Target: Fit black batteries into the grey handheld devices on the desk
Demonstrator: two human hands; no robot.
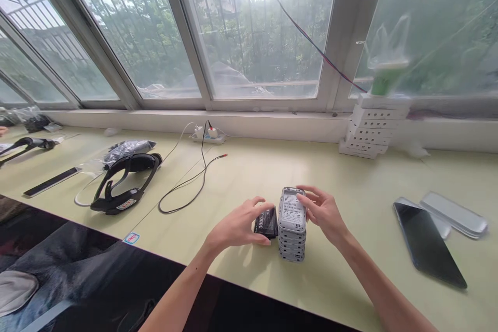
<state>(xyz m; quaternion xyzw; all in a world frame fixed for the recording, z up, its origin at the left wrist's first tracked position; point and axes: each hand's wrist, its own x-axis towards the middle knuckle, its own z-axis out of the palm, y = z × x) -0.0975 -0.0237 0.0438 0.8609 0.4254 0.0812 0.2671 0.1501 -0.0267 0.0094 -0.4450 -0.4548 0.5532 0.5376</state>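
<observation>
A stack of several grey-white plastic device casings (292,212) stands upright on the table, with a printed label in the recess of the top one. Left of it, close beside, lies a small pile of black batteries (266,223) marked with white print. My left hand (240,224) curves around the batteries, thumb and fingers apart on either side of the pile; whether it touches them I cannot tell. My right hand (321,210) is at the stack's right side, its fingers spread and the fingertips at the top casing's upper right edge.
A dark flat panel (430,244) and pale grey strips (455,212) lie to the right. White boxes (371,127) are stacked by the window. A black headset (124,184), a cable (204,171) and a power strip (210,137) are on the left. A person's leg shows below the table.
</observation>
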